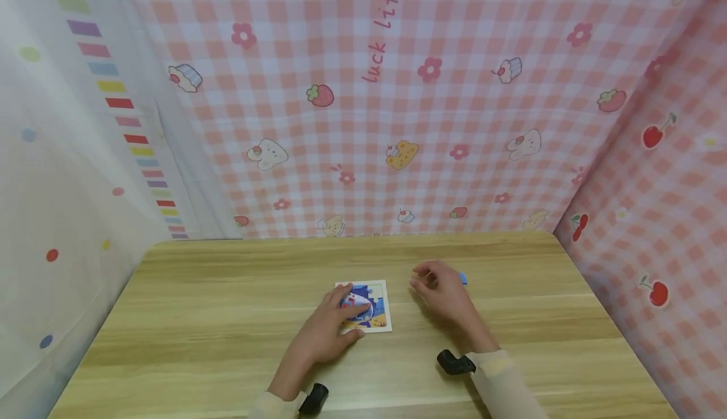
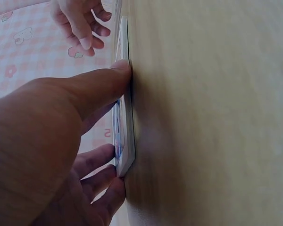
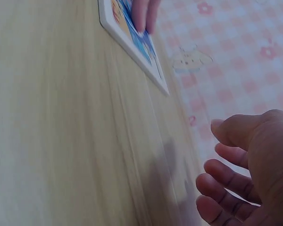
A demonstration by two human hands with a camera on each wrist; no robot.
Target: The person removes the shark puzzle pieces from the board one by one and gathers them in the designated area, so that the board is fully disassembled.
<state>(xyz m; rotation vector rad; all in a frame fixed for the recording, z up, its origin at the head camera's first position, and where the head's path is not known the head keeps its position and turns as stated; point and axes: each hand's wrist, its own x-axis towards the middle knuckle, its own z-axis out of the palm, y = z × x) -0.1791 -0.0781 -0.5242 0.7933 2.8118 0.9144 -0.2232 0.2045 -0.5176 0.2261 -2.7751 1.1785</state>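
A small square jigsaw puzzle [image 1: 379,320] with a white border lies flat on the wooden table. Its picture is blue with some orange, and a pale patch with a jigsaw outline shows near its top right corner. My left hand [image 1: 328,329] rests over the puzzle's left part, fingers spread on the picture. The left thumb [image 2: 101,87] touches the near edge of the board. To the right of the board, my right hand [image 1: 443,289] hovers with loosely bent fingers, nothing between them. A small blue piece [image 1: 463,278] peeks out behind the right hand, mostly hidden.
The wooden table [image 1: 216,318] ends at a pink checked cloth [image 1: 363,122] hanging behind it. Another checked cloth [image 1: 653,230] hangs on the right, and a white dotted one [image 1: 57,217] on the left. Both wrists carry black camera mounts [image 1: 454,363].
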